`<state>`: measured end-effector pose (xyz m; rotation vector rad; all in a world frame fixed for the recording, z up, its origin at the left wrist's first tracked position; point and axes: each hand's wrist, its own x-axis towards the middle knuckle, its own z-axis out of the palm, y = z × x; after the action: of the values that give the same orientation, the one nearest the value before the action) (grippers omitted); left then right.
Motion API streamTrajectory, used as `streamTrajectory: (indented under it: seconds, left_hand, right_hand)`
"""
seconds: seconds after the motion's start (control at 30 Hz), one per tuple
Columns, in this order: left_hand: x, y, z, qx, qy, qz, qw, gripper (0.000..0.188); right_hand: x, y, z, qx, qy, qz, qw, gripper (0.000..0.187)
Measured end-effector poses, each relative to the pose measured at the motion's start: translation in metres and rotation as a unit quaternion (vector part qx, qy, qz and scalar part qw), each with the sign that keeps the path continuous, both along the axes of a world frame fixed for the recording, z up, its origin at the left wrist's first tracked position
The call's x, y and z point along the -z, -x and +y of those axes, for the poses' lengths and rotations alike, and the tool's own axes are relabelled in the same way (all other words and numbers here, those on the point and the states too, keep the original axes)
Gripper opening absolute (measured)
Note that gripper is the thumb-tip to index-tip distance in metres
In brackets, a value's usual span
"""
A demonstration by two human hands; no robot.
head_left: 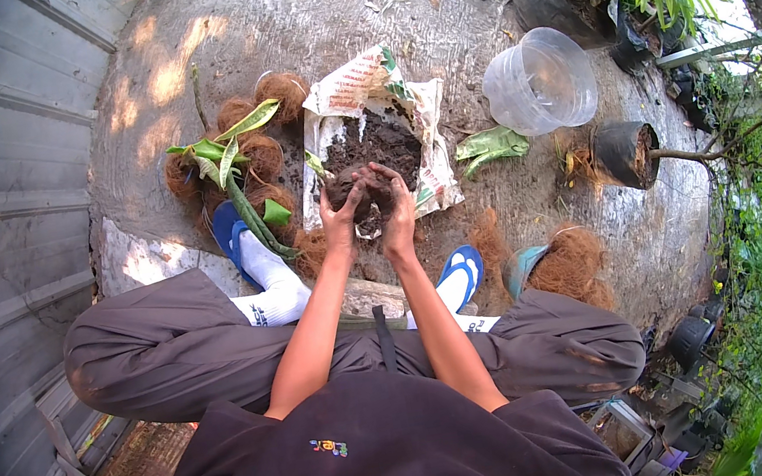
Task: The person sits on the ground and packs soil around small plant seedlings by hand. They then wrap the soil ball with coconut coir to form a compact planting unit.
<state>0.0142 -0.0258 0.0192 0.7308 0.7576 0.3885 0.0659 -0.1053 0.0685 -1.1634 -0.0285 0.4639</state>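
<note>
A dark clump of soil [355,185] sits in the grip, cupped between the left hand [339,222] and the right hand [399,215], fingers curled partway round it (a small green leaf [315,163] shows just left of the clump). Beneath and beyond the grip lies an opened white sack [432,137] with loose soil [387,143] inside. Left of the grip are brown fibre balls [264,158] and long green leaves [243,202]; to its right, a broad green leaf [493,144] and, farther off, a clear plastic tub [535,82].

A head-worn fisheye camera looks down at the nearby hands [340,220].
</note>
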Motion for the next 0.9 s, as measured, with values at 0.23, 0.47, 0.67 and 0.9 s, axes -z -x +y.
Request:
streamTrajectory:
  seconds: [0.23, 0.47, 0.67, 0.9]
  left_hand:
    - [-0.005, 0.006, 0.010, 0.046, 0.092, -0.048, 0.993, 0.040]
    - [-0.004, 0.003, 0.006, 0.024, 0.013, -0.018, 0.999, 0.053]
    - [-0.002, 0.000, -0.005, 0.078, -0.157, 0.021, 0.984, 0.062]
    - [-0.023, 0.004, -0.022, 0.223, -0.295, 0.072, 0.927, 0.073]
  right_hand:
    - [-0.013, 0.004, 0.004, 0.018, 0.018, -0.034, 0.999, 0.041]
    - [-0.004, -0.009, -0.006, 0.084, 0.222, -0.085, 0.968, 0.023]
    - [0.021, -0.003, 0.000, 0.002, 0.209, -0.056, 0.976, 0.031]
    - [0.062, -0.008, -0.026, -0.012, 0.053, 0.180, 0.982, 0.049]
